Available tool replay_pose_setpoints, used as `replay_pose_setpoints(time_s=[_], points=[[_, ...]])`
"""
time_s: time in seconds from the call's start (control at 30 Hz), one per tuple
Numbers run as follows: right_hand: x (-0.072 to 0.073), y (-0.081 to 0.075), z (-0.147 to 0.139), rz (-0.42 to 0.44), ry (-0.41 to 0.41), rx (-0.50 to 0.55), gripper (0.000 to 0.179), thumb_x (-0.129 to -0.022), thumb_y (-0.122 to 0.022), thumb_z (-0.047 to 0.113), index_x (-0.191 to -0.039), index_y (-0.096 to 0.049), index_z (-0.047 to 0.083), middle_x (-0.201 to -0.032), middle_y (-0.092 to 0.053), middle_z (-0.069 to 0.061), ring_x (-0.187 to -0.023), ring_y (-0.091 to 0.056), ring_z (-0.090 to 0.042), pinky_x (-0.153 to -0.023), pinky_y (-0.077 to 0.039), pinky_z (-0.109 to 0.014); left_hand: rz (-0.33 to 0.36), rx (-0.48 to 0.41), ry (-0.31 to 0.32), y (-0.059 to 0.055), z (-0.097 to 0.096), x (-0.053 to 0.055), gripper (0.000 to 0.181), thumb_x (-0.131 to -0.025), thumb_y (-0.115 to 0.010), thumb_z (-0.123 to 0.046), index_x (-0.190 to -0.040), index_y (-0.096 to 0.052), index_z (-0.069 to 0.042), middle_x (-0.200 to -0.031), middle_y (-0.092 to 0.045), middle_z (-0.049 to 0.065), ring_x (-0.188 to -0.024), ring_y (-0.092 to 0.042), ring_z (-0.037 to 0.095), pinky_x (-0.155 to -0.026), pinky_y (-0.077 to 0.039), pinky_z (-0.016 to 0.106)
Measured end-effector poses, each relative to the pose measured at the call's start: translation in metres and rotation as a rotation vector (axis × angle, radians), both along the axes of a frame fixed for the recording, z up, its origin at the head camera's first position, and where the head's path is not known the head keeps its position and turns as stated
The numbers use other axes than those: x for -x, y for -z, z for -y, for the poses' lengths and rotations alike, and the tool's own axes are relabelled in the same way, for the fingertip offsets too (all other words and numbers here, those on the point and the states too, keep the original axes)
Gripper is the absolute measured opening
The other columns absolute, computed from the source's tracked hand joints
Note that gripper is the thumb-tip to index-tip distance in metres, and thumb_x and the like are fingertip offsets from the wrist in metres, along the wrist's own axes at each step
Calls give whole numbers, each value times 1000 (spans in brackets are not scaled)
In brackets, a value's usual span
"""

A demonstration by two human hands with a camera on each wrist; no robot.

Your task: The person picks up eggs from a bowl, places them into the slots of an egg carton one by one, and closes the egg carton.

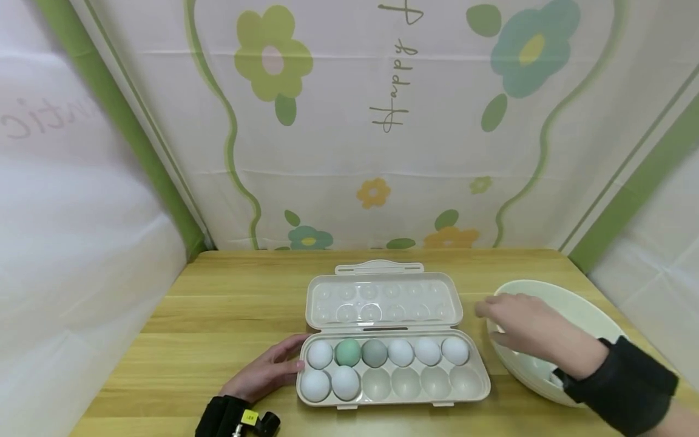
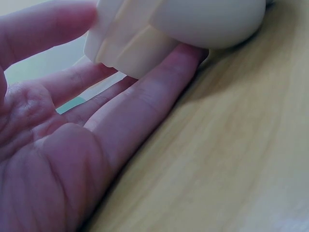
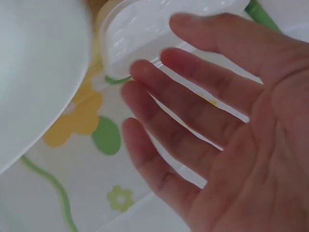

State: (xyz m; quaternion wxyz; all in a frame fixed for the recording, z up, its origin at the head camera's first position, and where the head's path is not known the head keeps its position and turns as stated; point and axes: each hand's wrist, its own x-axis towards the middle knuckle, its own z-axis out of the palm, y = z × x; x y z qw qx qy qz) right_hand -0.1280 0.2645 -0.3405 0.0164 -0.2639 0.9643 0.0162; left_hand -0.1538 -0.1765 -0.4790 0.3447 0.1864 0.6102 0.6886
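A white plastic egg box [image 1: 393,397] lies with its lid [image 1: 382,300] folded back. Its rear row of cups holds white eggs plus a green egg [image 1: 347,352] and a grey-green egg [image 1: 374,353]. Two white eggs [image 1: 330,385] occupy the left end of the front row. My left hand [image 1: 269,369] grips the box's left end, thumb at the rim; in the left wrist view, fingers [image 2: 140,104] reach beneath it. Over a pale bowl [image 1: 546,291] at the right is my right hand [image 1: 526,321], its spread, slightly bent fingers holding nothing [image 3: 164,111].
Something white [image 1: 555,379] shows partly under the right wrist in the bowl; the arm hides most of the inside. The wooden table [image 1: 229,309] ends at a flower-printed cloth [image 1: 327,152], with white cloth sides to left and right.
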Motion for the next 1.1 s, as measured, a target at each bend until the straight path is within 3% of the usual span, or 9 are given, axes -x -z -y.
replay_pose_setpoints(time_s=[0.17, 0.4, 0.63, 0.83, 1.1], points=[[5, 1, -39, 107, 36, -72, 26, -63, -78, 10, -83, -60, 14, -80, -62, -1, -69, -56, -20, -56, -49, -36, 0, 6, 1, 0, 0, 0, 49, -96, -43, -8, -142, -26, -5, -150, -11, 26, -124, -38, 27, -94, -46, 42], [7, 10, -77, 268, 43, -17, 29, -60, -77, 4, -73, -54, 16, -74, -55, 5, -64, -43, -12, -55, -43, -33, -1, 10, -1, -1, 0, 0, 49, -96, -44, -8, -142, -27, -5, -150, -11, 27, -124, -38, 29, -94, -46, 42], [7, 10, -91, 292, 56, -32, 30, -56, -73, -2, -72, -53, 14, -74, -53, 3, -65, -43, -15, -54, -42, -33, 5, 24, -1, 0, 0, 3, 49, -96, -43, -10, -142, -27, -6, -150, -11, 26, -126, -36, 30, -95, -45, 44], [10, 16, -102, 415, 160, -77, 34, -57, -72, -6, -79, -53, 12, -75, -48, -1, -65, -39, -19, -54, -37, -32, 0, 22, 1, 0, 0, 2, 49, -96, -43, -10, -142, -27, -6, -150, -11, 26, -125, -37, 29, -95, -45, 44], [12, 33, -116, 513, 187, -83, 43, -52, -75, -9, -82, -53, 12, -79, -47, -4, -67, -39, -21, -56, -38, -33, 8, 4, 5, 1, 0, 1, 50, -96, -43, -9, -143, -26, -6, -151, -11, 26, -126, -36, 28, -95, -46, 44]])
